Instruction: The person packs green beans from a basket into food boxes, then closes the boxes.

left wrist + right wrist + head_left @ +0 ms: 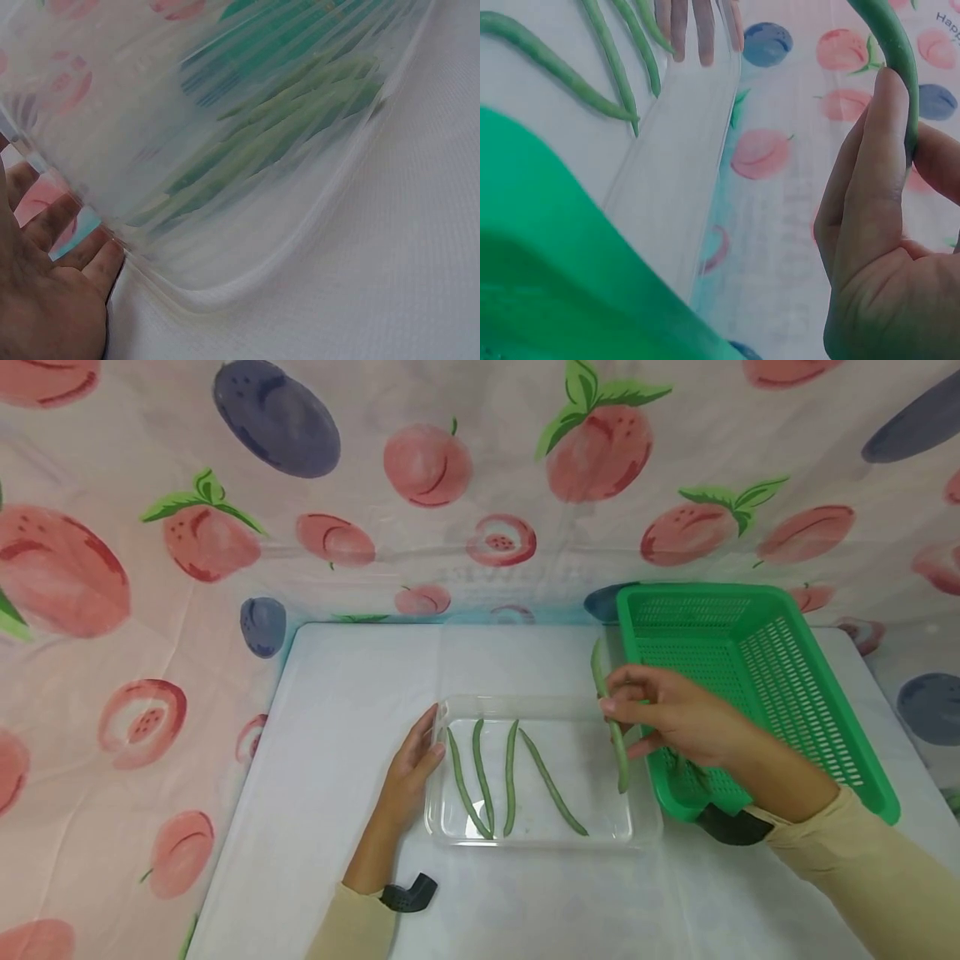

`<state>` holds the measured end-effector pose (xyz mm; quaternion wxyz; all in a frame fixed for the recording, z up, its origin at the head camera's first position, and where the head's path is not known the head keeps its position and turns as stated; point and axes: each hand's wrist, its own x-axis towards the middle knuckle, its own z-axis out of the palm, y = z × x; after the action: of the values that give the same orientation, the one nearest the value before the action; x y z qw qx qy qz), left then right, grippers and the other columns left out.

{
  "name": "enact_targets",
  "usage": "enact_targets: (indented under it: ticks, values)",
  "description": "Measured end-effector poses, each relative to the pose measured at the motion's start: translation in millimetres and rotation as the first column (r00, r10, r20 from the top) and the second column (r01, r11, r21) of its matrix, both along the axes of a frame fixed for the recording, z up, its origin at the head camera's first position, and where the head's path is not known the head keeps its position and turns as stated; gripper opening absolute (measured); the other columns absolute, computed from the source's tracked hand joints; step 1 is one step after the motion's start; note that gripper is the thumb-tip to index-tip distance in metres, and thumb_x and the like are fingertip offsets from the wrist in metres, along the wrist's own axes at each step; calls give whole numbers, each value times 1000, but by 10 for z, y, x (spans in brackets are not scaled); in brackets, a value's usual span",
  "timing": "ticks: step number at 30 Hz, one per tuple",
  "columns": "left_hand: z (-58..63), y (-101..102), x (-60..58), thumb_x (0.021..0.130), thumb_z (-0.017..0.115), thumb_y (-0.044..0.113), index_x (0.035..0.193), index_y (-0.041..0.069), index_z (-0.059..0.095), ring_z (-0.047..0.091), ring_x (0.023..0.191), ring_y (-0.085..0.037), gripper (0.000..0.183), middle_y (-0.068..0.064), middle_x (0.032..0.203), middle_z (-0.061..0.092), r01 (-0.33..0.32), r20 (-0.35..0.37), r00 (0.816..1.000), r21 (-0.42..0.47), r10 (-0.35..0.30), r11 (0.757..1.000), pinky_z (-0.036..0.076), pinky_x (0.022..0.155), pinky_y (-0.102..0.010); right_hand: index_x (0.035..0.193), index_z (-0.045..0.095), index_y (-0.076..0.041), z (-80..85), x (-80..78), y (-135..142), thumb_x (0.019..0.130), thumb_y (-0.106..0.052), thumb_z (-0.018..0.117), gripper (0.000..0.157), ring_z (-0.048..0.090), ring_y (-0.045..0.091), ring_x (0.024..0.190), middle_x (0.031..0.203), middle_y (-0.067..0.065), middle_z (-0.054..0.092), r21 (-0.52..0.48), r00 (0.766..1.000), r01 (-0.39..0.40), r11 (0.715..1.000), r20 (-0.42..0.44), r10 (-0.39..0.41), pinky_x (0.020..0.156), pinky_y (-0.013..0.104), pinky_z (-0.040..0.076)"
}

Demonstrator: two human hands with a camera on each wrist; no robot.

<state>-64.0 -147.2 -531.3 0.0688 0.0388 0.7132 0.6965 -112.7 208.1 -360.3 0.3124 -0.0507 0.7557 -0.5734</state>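
Note:
My right hand [686, 714] pinches a long green bean [621, 758] between thumb and fingers, over the right end of a clear plastic container [543, 843]. The right wrist view shows this bean [891, 37] upright between the thumb and fingertips. Several other green beans [511, 777] lie side by side in the container, the rightmost one slanted. Against the container's left wall rests my left hand [405, 777], its fingers extended along the outside. Through the clear wall, the left wrist view gives a blurred look at the beans [262, 142].
A green plastic basket [821, 693] stands to the right of the container, with a few beans [693, 770] partly hidden under my right forearm. White cloth [337, 693] covers the table. A fruit-printed sheet [360, 468] hangs behind and along the left.

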Motion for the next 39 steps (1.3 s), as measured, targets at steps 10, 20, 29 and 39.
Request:
enact_targets:
  ticks: [10,20,29,39]
  values:
    - [14,-3,5,105,55,24,158,35,35,40,150,-30,58,-3,162,41,-4,5,1000,-9,4,1000,37,118,-57,118,50,-4,-25,17,-124,101,-22,65,30,64,16,88,93,1,62,-13,1000,-22,1000,4,22,67,46,64]
    - [35,1,7,105,54,23,157,37,36,39,151,-27,57,2,163,40,-1,18,1000,-10,1,1000,37,118,-54,119,50,-2,-8,35,-200,100,-21,66,32,65,14,88,94,2,62,-33,1000,-23,999,9,23,66,46,64]
    - [32,-11,9,105,54,26,156,40,37,41,149,-26,55,2,162,41,-10,35,999,-29,11,1000,38,118,-54,118,49,-3,3,32,-230,100,-21,66,31,64,14,88,94,2,61,-32,999,-25,999,21,26,66,46,64]
    - [36,-11,-9,105,55,29,157,38,35,40,150,-28,57,1,163,40,-7,25,1000,-29,8,1000,37,118,-55,116,50,-5,-13,11,-240,100,-22,67,29,64,14,87,93,1,61,-34,999,-24,999,40,26,65,45,64]
